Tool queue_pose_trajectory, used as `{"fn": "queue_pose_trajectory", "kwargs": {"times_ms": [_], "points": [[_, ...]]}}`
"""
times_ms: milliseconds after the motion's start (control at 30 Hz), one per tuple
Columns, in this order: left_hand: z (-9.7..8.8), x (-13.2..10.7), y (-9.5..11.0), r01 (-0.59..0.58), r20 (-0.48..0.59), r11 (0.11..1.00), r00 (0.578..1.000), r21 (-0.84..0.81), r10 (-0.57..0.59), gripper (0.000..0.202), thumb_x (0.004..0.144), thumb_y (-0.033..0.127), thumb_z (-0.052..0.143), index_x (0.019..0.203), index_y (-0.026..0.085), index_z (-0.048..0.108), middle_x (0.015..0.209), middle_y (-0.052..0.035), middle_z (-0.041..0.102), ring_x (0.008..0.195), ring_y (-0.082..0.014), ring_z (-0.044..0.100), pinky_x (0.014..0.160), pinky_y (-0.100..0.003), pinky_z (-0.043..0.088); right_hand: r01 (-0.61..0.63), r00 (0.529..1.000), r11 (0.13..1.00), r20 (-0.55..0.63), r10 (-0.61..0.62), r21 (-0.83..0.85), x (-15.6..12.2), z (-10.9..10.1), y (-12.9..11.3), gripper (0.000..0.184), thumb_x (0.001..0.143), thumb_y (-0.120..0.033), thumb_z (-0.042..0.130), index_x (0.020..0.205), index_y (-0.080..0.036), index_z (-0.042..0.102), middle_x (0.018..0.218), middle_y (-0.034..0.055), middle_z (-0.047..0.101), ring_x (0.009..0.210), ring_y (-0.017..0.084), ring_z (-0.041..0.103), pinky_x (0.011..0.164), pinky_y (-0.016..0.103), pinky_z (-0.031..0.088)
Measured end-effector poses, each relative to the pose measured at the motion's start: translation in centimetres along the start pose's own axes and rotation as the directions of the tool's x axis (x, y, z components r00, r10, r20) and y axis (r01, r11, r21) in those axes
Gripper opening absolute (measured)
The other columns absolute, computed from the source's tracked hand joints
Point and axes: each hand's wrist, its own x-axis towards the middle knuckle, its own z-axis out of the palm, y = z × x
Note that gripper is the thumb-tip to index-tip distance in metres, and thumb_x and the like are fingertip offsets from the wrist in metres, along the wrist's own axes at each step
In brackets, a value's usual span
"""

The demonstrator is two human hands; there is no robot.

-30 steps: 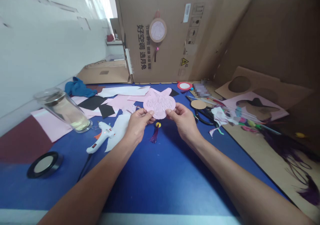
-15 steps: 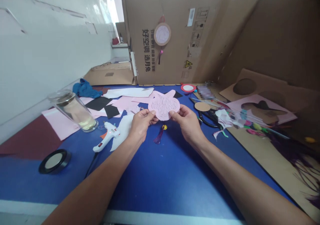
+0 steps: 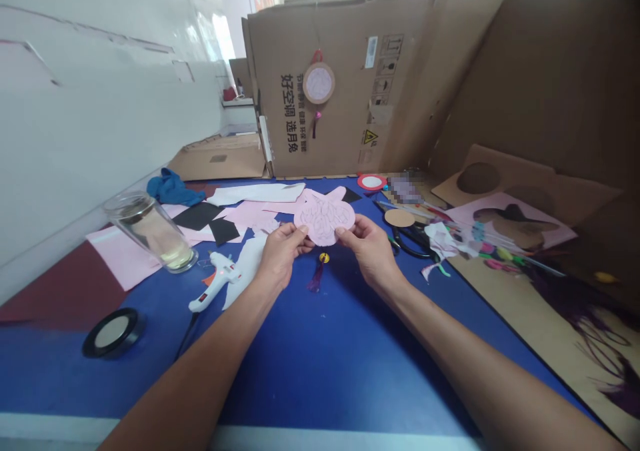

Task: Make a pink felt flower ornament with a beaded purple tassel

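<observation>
Between my two hands is a pink paper cutout [image 3: 324, 221] with a scalloped outline and fine lines on its face. My left hand [image 3: 283, 252] pinches its lower left edge, thumb in front. On the lower right edge, my right hand [image 3: 367, 244] grips it the same way. Below the cutout hangs a yellow bead [image 3: 325, 258] with a dark purple tassel [image 3: 315, 280]. A white glue gun [image 3: 215, 281] lies on the blue table to the left of my left hand, close to a white sheet [image 3: 245, 271].
At left stand a glass cup [image 3: 150, 231] of pale liquid and a black tape roll [image 3: 113, 333]. Pink and black paper pieces [image 3: 199, 215] lie behind. Scissors [image 3: 417, 243] and scraps lie at right. A round ornament [image 3: 319, 83] hangs on the cardboard box [image 3: 345, 117].
The view has tilted up slightly, so the background sits lower in the picture. Both hands keep their hold on the pink cutout, with hardly any movement over the table.
</observation>
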Motion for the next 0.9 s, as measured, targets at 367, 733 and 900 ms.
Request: {"fn": "queue_pose_trajectory", "kwargs": {"times_ms": [367, 733, 900], "points": [[-0.4, 0.4, -0.2, -0.043, -0.019, 0.999, 0.999, -0.01, 0.043, 0.034, 0.072, 0.044, 0.097, 0.085, 0.016, 0.081, 0.077, -0.0046, 0.077, 0.067, -0.0134, 0.066, 0.067, -0.027, 0.053, -0.016, 0.999, 1.0, 0.028, 0.016, 0.013, -0.2, 0.5, -0.2, 0.044, 0.074, -0.04, 0.093, 0.112, -0.023, 0.078, 0.105, 0.0061, 0.084, 0.089, 0.021, 0.074, 0.087, 0.038, 0.06], [-0.1, 0.1, 0.1, 0.009, 0.061, 0.999, 0.998, 0.04, -0.011, 0.043, 0.069, 0.053, 0.098, 0.08, 0.015, 0.08, 0.079, -0.008, 0.079, 0.066, -0.014, 0.066, 0.064, -0.027, 0.054, -0.001, 0.998, 0.999, -0.055, 0.004, 0.038, 1.0, -0.9, -1.8, 0.055, 0.073, -0.054, 0.094, 0.114, -0.024, 0.073, 0.097, 0.0042, 0.081, 0.085, 0.022, 0.074, 0.08, 0.037, 0.058], [0.3, -0.1, -0.6, 0.035, 0.092, 0.992, 0.995, 0.123, -0.047, 0.036, 0.074, 0.047, 0.096, 0.077, 0.015, 0.079, 0.073, -0.0068, 0.077, 0.063, -0.0136, 0.065, 0.063, -0.026, 0.054, 0.027, 0.994, 0.997, -0.106, -0.019, 0.07, 1.3, -1.3, -1.5, 0.048, 0.074, -0.052, 0.095, 0.11, -0.026, 0.076, 0.095, 0.0021, 0.08, 0.087, 0.021, 0.073, 0.082, 0.035, 0.056]]}}
